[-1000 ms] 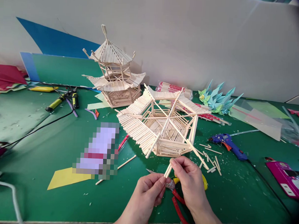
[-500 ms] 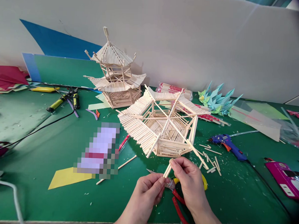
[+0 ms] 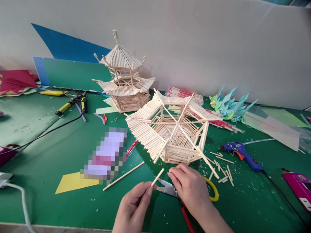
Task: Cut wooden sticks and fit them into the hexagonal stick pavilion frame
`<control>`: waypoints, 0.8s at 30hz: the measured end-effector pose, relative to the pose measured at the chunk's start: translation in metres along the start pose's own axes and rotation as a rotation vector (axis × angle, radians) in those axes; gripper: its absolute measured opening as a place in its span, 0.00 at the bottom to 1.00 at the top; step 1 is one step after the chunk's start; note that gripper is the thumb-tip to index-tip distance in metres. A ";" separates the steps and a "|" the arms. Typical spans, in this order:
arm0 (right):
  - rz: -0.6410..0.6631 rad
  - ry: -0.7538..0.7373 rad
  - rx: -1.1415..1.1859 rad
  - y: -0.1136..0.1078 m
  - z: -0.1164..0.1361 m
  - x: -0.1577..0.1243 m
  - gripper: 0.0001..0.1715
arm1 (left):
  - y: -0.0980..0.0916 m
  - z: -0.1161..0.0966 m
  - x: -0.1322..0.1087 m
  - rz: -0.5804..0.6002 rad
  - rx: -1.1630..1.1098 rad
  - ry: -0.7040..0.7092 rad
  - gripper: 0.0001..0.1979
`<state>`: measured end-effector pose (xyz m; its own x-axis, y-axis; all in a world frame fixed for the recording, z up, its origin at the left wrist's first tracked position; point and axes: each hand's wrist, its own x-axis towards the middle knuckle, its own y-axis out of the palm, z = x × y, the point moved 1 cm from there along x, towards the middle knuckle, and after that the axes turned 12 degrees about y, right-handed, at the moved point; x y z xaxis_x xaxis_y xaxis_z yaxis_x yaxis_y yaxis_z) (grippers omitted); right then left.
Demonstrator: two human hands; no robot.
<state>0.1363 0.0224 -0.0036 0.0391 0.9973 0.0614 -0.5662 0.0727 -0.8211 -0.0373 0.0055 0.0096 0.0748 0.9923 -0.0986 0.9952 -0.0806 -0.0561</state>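
My left hand point(image 3: 136, 206) pinches a short wooden stick point(image 3: 157, 177), tilted up and to the right, near the bench's front edge. My right hand point(image 3: 189, 188) is just to its right, fingers curled together; what they hold, if anything, is hidden. Beneath that hand lies a pair of scissors point(image 3: 167, 190) with red and yellow handles, blades apart and pointing left. Beyond both hands stands a hexagonal stick structure point(image 3: 170, 131), its sloping roof covered on some sides and bare on the front right. One long stick point(image 3: 123, 176) lies left of my hands.
A finished-looking stick pagoda point(image 3: 125, 77) stands behind. At right are a blue glue gun point(image 3: 242, 155), cut stick pieces point(image 3: 224, 171) and a magenta device point(image 3: 300, 188). Blue paper folds point(image 3: 233, 104) sit at the back. Left are a pixelated phone-like object point(image 3: 106, 154), yellow paper point(image 3: 74, 182) and pliers point(image 3: 72, 102).
My hands have drawn apart; earlier both held sticks together. The left keeps one stick and has shifted left, while the right has moved over the scissors. The view has turned slightly left.
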 end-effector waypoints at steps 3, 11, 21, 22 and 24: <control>0.040 -0.016 -0.114 0.006 0.004 0.003 0.14 | 0.001 0.001 -0.001 0.010 0.041 0.025 0.09; 0.037 0.092 -0.178 -0.027 -0.028 -0.034 0.12 | 0.007 0.000 0.001 0.047 0.099 0.073 0.09; -0.040 -0.003 -0.391 -0.026 -0.074 -0.067 0.14 | 0.018 -0.001 0.004 0.163 -0.081 -0.133 0.17; -0.029 -0.021 -0.392 -0.027 -0.073 -0.064 0.16 | 0.018 -0.002 0.003 0.163 -0.090 -0.133 0.18; -0.035 -0.074 -0.397 -0.031 -0.072 -0.061 0.19 | 0.016 -0.005 -0.001 0.140 -0.100 -0.092 0.17</control>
<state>0.2104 -0.0403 -0.0228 -0.0152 0.9924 0.1219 -0.2033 0.1163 -0.9722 -0.0209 0.0034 0.0137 0.2112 0.9589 -0.1895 0.9772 -0.2027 0.0631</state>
